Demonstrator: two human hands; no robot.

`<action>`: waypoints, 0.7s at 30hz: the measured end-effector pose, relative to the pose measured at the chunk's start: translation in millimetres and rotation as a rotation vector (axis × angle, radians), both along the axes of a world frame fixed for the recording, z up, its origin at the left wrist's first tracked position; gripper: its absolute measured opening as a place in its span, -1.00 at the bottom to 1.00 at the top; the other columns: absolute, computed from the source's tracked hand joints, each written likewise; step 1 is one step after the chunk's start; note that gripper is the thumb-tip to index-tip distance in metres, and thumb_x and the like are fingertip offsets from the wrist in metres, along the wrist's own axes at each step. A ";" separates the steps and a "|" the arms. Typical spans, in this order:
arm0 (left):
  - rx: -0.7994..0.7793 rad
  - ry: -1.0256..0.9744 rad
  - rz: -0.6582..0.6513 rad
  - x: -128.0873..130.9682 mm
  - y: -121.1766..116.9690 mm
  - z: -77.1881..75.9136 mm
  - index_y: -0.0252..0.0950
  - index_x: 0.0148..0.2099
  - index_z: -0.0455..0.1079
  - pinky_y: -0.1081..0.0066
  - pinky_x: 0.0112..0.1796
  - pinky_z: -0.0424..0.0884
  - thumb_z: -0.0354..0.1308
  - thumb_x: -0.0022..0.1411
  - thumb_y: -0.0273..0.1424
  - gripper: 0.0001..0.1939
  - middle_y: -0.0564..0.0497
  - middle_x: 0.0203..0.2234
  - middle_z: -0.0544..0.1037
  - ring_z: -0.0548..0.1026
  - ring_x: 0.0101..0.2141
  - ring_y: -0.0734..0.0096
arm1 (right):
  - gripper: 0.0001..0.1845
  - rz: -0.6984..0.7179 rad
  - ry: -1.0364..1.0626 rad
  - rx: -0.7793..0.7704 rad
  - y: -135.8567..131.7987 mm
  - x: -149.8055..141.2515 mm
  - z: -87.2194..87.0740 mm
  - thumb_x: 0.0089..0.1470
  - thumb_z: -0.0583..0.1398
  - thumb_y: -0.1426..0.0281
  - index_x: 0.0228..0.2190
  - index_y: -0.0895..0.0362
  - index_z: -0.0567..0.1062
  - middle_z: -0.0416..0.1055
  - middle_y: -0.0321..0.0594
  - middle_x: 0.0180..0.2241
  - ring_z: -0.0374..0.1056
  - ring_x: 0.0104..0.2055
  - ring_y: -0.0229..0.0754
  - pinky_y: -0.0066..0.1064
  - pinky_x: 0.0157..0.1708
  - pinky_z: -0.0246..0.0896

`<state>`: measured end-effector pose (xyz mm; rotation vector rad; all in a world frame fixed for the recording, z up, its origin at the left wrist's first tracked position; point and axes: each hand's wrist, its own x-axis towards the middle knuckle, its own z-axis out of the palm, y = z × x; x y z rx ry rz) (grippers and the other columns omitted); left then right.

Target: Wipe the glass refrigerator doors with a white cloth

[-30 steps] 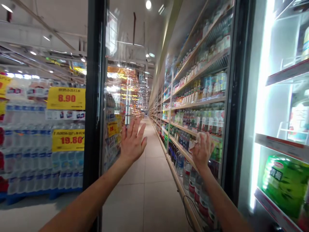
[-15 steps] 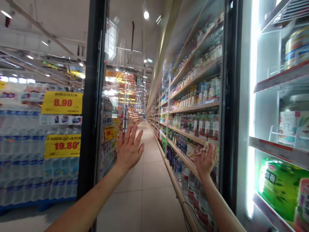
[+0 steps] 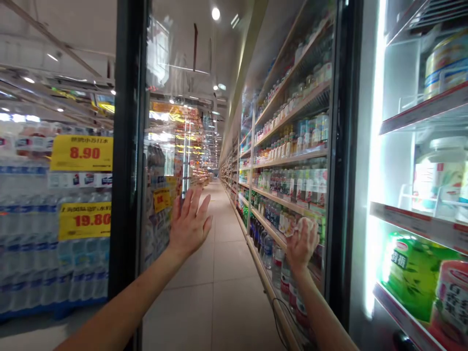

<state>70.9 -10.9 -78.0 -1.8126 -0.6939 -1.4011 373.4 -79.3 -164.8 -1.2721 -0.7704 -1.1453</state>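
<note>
A glass fridge door point(image 3: 197, 53) in a black frame stands swung open in front of me. My left hand point(image 3: 190, 224) is flat against the glass or just before it, fingers spread and holding nothing. To the right, my right hand point(image 3: 302, 246) has its fingers closed on a crumpled whitish cloth or tissue point(image 3: 304, 225) at the glass. Whether it is cloth or paper I cannot tell. Bottles on long shelves show in or through the pane behind both hands.
On the right, lit fridge shelves point(image 3: 420, 217) hold a green pack point(image 3: 409, 278), a pink-labelled container point(image 3: 451, 292) and white-capped bottles. At left, stacked packs of bottled water point(image 3: 29, 243) carry yellow price signs point(image 3: 85, 221). A thin black cable point(image 3: 280, 317) shows low down.
The view has shifted slightly, so the door and both hands sit a little further left. My right hand has moved a small way left across the glass with the crumpled cloth or tissue.
</note>
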 end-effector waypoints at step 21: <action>-0.022 0.162 0.003 -19.4 -6.7 -45.9 -0.19 0.19 0.10 0.13 0.17 -0.16 0.03 0.17 -0.31 -0.48 -0.09 0.13 0.22 0.04 0.19 0.26 | -0.44 0.086 -0.374 -0.160 15.2 -80.3 38.4 0.07 -0.02 0.45 0.13 0.05 0.10 0.12 -0.02 0.15 -0.09 0.24 0.00 0.10 0.13 -0.22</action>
